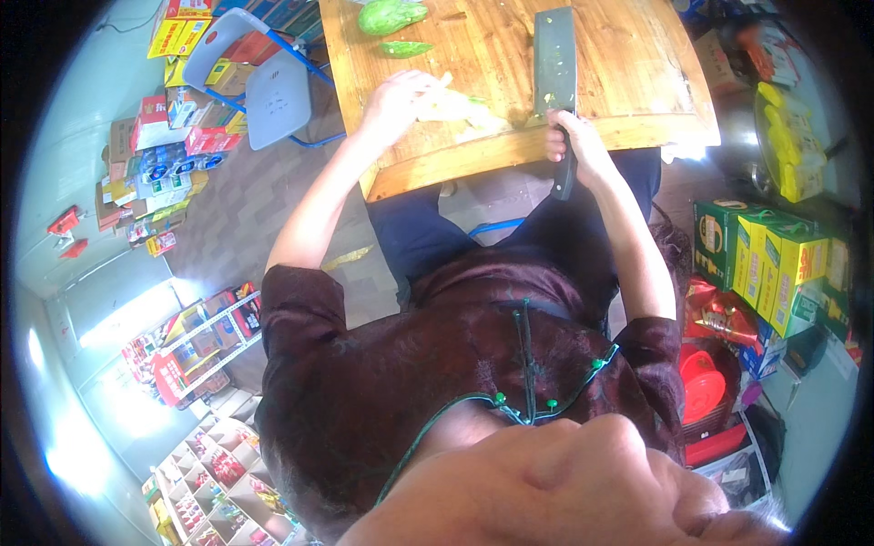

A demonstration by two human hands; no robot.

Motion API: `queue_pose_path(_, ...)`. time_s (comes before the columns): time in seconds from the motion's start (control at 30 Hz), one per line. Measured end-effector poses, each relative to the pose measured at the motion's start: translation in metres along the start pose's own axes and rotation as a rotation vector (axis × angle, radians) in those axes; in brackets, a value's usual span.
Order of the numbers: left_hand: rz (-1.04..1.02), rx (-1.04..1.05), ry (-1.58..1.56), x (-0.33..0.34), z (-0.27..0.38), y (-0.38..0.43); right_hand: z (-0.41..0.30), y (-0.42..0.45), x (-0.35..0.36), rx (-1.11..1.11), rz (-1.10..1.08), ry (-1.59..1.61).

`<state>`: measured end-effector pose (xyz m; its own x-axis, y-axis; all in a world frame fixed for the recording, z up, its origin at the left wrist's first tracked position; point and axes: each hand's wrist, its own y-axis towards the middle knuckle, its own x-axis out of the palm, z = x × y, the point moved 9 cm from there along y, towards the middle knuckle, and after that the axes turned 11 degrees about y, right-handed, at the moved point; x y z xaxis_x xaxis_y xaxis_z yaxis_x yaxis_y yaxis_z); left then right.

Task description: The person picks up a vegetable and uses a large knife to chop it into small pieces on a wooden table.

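My right hand (575, 140) grips the black handle of a cleaver (556, 61), whose wide dark blade lies over the wooden table and points away from me. Small green bits stick to the blade. At the table's left part, my left hand (403, 101) touches pale pieces of a cut vegetable (454, 109); glare blurs them, so I cannot tell whether the fingers grip any. Beyond that hand lies a green slice (406, 48) with its skin on. A larger green gourd or squash (389, 17) rests just past the slice.
The wooden table (628, 82) has its near edge over my knees. A grey folding chair (276, 99) with blue legs stands to the left, with stacked cartons behind it. To the right are yellow packages (785, 147) on a round surface and green and yellow boxes (771, 263).
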<state>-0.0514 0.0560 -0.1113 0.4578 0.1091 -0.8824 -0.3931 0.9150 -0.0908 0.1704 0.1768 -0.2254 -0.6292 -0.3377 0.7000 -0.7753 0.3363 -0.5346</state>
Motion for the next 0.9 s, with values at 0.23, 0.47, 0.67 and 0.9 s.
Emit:
queue_pose_path(0.23, 0.035, 0.269, 0.369, 0.048, 0.001, -0.005, 0.001, -0.002, 0.0, -0.058, 0.053, -0.095)
queue_pose_path(0.47, 0.018, 0.28, 0.371, 0.067, 0.006, 0.004, 0.0, -0.005, 0.011, -0.454, 0.202, -1.011)
queue_pose_path(0.67, 0.239, 0.199, 0.423, 0.066, 0.012, 0.002, 0.006, -0.014, 0.045, -0.513, 0.239, -1.429)
queue_pose_path(0.9, 0.334, 0.075, 0.37, 0.056, 0.018, 0.009, 0.003, -0.014, 0.046, -0.545, 0.263, -1.504)
